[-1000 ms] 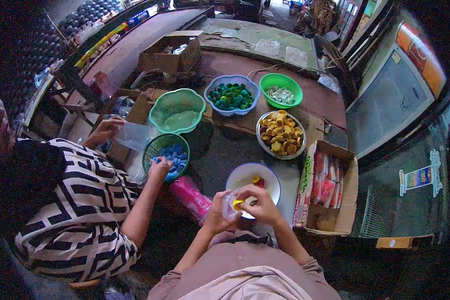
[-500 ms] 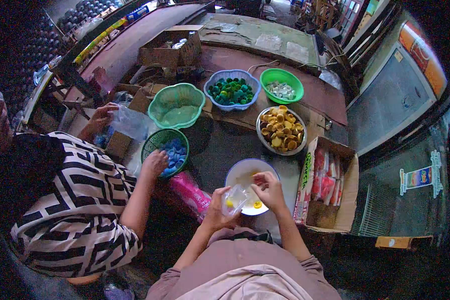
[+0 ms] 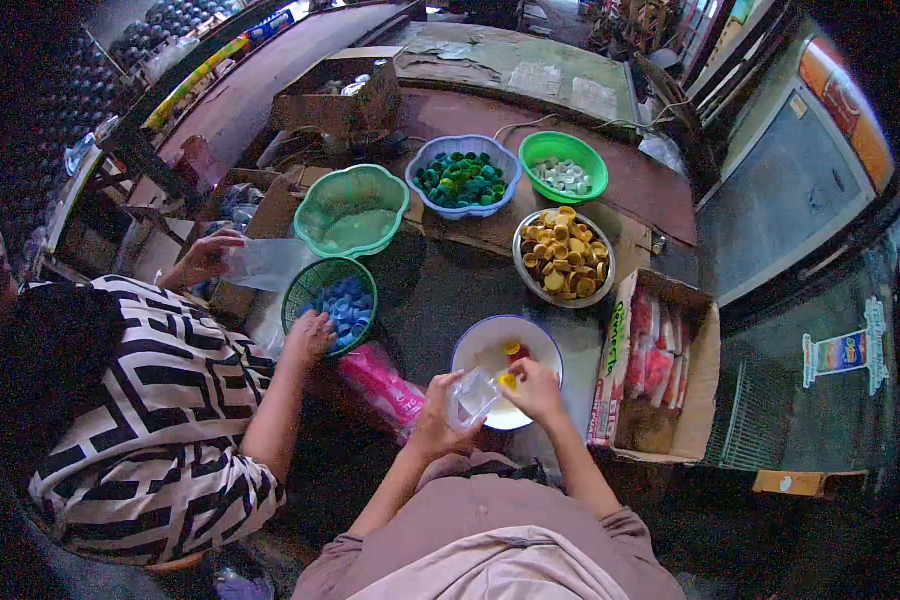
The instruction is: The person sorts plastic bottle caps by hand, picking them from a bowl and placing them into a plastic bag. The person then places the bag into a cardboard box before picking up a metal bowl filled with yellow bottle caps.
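My left hand grips a clear plastic bag, its mouth spread toward my right hand. My right hand is closed, with a small yellow cap at its fingertips, just right of the bag and over the white basin. Another yellow cap, with a reddish part beside it, lies in the basin. To the left, a co-worker's hand reaches into a green basket of blue caps. The co-worker's other hand holds a clear bag.
Behind the basin stand a metal bowl of yellow caps, a blue bowl of green caps and a bright green bowl of white pieces. A scalloped green bowl, pink package and open carton surround the workspace.
My right hand has lowered toward the basin and a yellow cap now shows at its fingertips. Yellow no longer shows inside my bag. The co-worker's bag has shifted slightly.
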Motion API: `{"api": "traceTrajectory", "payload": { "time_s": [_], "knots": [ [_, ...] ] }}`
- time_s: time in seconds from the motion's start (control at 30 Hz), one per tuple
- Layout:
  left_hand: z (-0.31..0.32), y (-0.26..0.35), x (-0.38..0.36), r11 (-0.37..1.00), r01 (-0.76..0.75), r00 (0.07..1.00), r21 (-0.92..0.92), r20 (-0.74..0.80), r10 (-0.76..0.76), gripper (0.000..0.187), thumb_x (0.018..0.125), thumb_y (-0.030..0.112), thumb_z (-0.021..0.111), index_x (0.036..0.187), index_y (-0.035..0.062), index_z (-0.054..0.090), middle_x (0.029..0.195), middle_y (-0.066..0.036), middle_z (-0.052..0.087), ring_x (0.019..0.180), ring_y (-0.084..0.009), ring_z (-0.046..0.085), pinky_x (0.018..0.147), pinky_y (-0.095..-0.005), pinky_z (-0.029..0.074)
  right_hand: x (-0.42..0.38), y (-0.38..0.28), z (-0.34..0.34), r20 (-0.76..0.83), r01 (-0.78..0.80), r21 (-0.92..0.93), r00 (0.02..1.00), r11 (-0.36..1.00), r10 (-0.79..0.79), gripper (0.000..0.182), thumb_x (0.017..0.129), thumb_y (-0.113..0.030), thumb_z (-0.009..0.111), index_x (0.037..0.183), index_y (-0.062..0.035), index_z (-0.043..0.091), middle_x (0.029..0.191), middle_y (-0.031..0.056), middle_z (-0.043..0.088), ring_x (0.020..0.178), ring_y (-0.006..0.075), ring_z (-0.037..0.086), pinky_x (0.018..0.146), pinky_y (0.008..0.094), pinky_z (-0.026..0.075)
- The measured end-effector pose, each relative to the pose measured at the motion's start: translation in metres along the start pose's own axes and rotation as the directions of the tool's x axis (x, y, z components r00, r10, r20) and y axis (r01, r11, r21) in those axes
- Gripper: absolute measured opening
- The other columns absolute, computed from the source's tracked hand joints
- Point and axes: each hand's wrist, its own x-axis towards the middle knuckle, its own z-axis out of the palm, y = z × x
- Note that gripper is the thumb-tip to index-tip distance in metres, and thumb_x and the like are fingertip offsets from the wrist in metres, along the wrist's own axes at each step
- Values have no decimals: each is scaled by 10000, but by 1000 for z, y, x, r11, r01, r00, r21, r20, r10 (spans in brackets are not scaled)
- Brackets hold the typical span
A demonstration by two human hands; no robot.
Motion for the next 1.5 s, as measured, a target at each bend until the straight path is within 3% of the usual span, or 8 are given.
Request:
{"api": "traceTrajectory", "payload": {
  "time_s": [0.27, 0.37, 0.5, 0.73, 0.9, 1.07, 1.2, 1.5],
  "knots": [
    [1, -2, 11, 1000, -20, 999, 19, 31, 19, 685, 591, 172, 730, 1151, 17, 366, 1043, -164, 439, 978, -299, 458, 853, -363, 387, -2, -60, -34, -329, 497, 216, 847, 840, -417, 239, 662, -192, 671, 809, -30, 576, 813, 118, 585, 742, 259, 567, 732, 358, 427],
    [0, -9, 9, 999, 2, 1000, 38, 9, -2, 702, 590, 200, 748, 1157, 41, 364, 1058, -136, 454, 970, -263, 491, 828, -348, 413, 31, 5, 3, -203, -29, 322, 974, 946, 99, 304, 676, -162, 637, 945, -50, 547, 948, 124, 553, 814, 271, 549, 774, 375, 419],
    [-4, -8, 13, 999, 7, 1000, 43, 19, -8, 693, 590, 183, 748, 1154, 48, 368, 1058, -130, 456, 977, -258, 491, 829, -346, 415, 44, 43, 36, -147, 142, -363, 967, 921, -207, 427, 650, -132, 637, 1047, -81, 490, 1017, 121, 480, 892, 294, 513, 736, 401, 450],
    [-4, -9, 17, 999, 33, 999, 44, 13, -34, 699, 590, 172, 750, 1156, 44, 360, 1060, -136, 464, 994, -259, 490, 843, -350, 409, 58, 63, 63, -65, 94, -419, 989, 903, -133, 268, 640, -147, 641, 871, -67, 533, 980, 133, 477, 891, 311, 495, 675, 419, 461],
    [-4, -6, 19, 998, 43, 998, 39, 40, -44, 710, 597, 183, 745, 1164, 35, 345, 1067, -154, 446, 1011, -285, 474, 850, -362, 403, 51, 48, 42, -212, 161, 141, 969, 977, -129, 217, 678, -36, 598, 890, -45, 549, 867, 104, 535, 820, 252, 548, 692, 359, 470],
    [-1, -7, 16, 999, 30, 999, 13, 42, -30, 695, 610, 193, 733, 1164, 33, 345, 1063, -161, 436, 1003, -296, 470, 850, -365, 402, 28, -3, -3, -171, 135, 851, 985, 508, 25, 186, 700, -41, 632, 871, -21, 561, 905, 51, 566, 805, 142, 583, 701, 268, 483],
    [-1, -1, 15, 999, 32, 999, -9, 35, -32, 672, 610, 180, 727, 1150, 21, 361, 1043, -162, 450, 998, -297, 467, 858, -363, 391, 0, -50, -54, -57, 497, 372, 855, 784, -515, 390, 649, -52, 639, 1025, -33, 536, 948, 107, 550, 840, 200, 556, 762, 282, 446],
    [0, 4, 6, 999, -33, 999, -15, 14, 34, 656, 613, 171, 721, 1146, 16, 370, 1056, -162, 455, 1000, -304, 464, 861, -370, 387, -24, -77, -75, -374, 565, 299, 811, 769, -450, 346, 618, -38, 666, 949, -49, 565, 918, 125, 559, 835, 228, 556, 735, 306, 448]
  ]
}}
